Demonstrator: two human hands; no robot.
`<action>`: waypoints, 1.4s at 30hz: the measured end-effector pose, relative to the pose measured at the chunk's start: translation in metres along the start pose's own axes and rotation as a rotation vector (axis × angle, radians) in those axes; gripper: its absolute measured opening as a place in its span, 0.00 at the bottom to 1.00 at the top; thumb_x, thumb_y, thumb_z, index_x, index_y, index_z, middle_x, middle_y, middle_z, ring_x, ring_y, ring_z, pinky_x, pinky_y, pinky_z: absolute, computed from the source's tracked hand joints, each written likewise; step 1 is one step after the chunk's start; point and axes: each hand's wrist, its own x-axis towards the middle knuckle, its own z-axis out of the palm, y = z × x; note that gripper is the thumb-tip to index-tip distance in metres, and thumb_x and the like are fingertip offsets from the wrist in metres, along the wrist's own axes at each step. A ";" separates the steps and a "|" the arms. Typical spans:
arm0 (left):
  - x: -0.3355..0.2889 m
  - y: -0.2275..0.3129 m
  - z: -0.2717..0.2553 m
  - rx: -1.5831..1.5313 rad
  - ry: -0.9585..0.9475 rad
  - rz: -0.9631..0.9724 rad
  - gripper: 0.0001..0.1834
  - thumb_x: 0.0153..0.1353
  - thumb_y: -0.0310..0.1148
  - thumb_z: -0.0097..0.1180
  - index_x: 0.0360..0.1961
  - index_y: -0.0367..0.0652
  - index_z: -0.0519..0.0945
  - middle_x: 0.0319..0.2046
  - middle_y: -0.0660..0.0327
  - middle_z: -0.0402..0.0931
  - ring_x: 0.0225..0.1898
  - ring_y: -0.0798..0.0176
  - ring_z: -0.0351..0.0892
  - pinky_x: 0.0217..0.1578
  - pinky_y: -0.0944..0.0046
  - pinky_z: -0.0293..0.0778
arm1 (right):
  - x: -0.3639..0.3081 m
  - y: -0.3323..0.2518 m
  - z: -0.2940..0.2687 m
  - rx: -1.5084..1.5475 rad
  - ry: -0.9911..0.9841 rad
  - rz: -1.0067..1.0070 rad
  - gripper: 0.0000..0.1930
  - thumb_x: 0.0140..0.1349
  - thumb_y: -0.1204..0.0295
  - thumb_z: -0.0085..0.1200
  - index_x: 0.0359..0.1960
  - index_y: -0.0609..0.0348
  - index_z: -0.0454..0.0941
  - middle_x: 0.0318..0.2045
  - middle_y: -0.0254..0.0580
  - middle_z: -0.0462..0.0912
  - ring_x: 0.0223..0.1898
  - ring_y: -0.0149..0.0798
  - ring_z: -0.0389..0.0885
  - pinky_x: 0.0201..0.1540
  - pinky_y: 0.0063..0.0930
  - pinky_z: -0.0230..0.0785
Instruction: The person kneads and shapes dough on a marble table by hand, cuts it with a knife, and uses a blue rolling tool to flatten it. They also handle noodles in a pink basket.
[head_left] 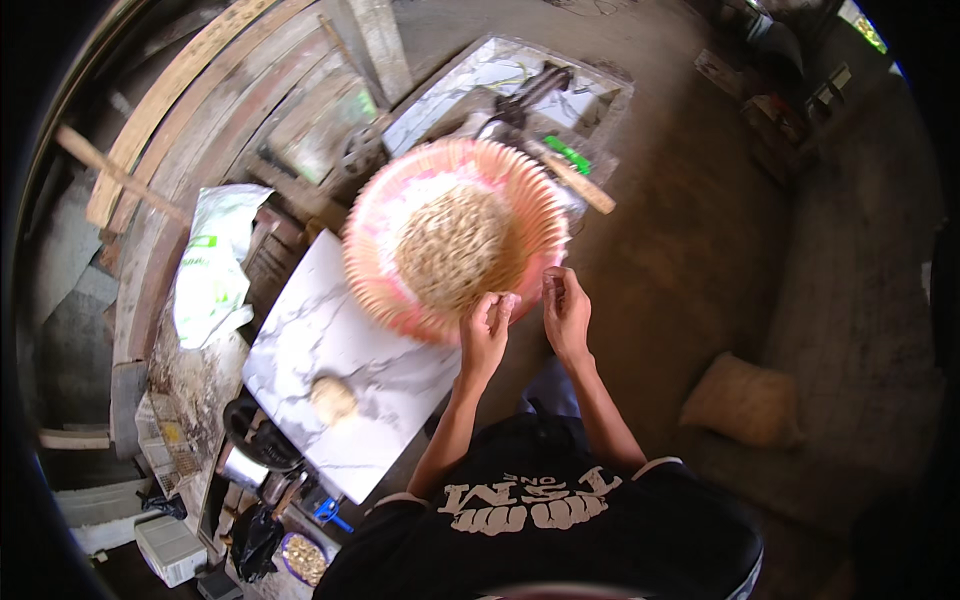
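A round, ribbed pink-orange basin (370, 235) stands in front of me, and a heap of small pale-brown pieces (455, 240) fills its middle. Pale powder clings to the inside wall. My left hand (487, 325) is over the basin's near rim, its thumb and fingers pinched together. Just outside the rim on the right is my right hand (566, 308), fingers curled in towards the thumb. Whatever either hand holds is too small to make out. A pale round lump, like dough (333, 400), rests on the white marbled board (385, 372) left of my hands.
Behind the basin, a dark metal device (535, 95) sits in a marbled tray (440, 100), with a wooden handle (580, 185) and a green item (568, 153) nearby. A white plastic bag (213, 265) lies left, by wooden planks (165, 130). A stuffed sack (740, 400) is on the floor right.
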 end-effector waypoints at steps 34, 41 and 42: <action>0.054 0.055 0.005 0.890 -0.036 0.553 0.23 0.28 0.32 0.64 0.34 0.51 0.76 0.32 0.68 0.68 0.38 0.65 0.66 0.42 0.60 0.56 | 0.061 -0.048 -0.102 -0.639 -0.351 -0.475 0.09 0.54 0.67 0.44 0.32 0.56 0.73 0.28 0.42 0.73 0.34 0.44 0.71 0.38 0.32 0.58; -0.052 0.027 -0.070 0.900 0.274 0.220 0.22 0.33 0.38 0.62 0.35 0.48 0.75 0.32 0.65 0.70 0.39 0.62 0.66 0.43 0.62 0.57 | 0.008 -0.055 0.014 -0.337 -0.686 -0.624 0.13 0.51 0.59 0.49 0.21 0.57 0.73 0.18 0.41 0.74 0.23 0.42 0.74 0.29 0.33 0.62; -0.067 0.024 -0.082 0.931 0.292 0.154 0.22 0.34 0.38 0.62 0.35 0.47 0.75 0.32 0.64 0.70 0.39 0.62 0.66 0.43 0.62 0.57 | 0.001 -0.049 0.026 -0.335 -0.706 -0.674 0.14 0.50 0.59 0.50 0.20 0.57 0.73 0.17 0.41 0.74 0.23 0.41 0.74 0.29 0.33 0.62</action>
